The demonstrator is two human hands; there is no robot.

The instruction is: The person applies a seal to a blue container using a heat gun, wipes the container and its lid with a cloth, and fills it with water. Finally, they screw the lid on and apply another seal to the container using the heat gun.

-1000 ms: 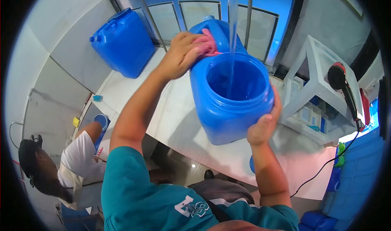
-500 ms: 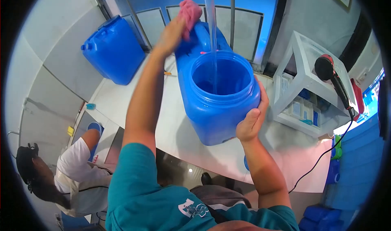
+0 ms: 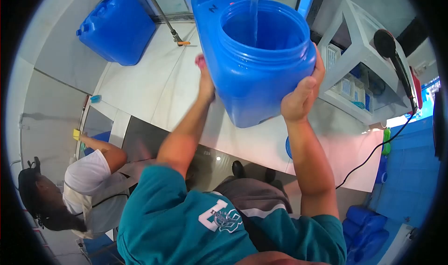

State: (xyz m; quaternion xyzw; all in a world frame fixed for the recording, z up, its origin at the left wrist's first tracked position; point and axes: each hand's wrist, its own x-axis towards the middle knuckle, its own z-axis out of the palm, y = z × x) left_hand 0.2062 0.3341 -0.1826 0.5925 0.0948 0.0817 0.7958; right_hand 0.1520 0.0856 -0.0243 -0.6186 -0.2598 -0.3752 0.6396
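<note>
A big blue plastic water container stands on the white counter, its wide round mouth uncapped. A stream of water falls into that mouth. My right hand grips the container's right side, thumb in front and fingers around behind. Low on the left side of the container, my left hand is closed on a pink cloth, of which only a small part shows. Some of the left fingers are hidden by the container's side.
Another blue container stands at the back left, near an orange-handled valve. On the right, a white rack carries a hair dryer with a hanging cord. A person in a white shirt is at the lower left, holding a yellow sponge.
My left hand has come down with the pink cloth from the container's top by its handle to its left side. My right hand keeps its grip. The view has tilted downward.
</note>
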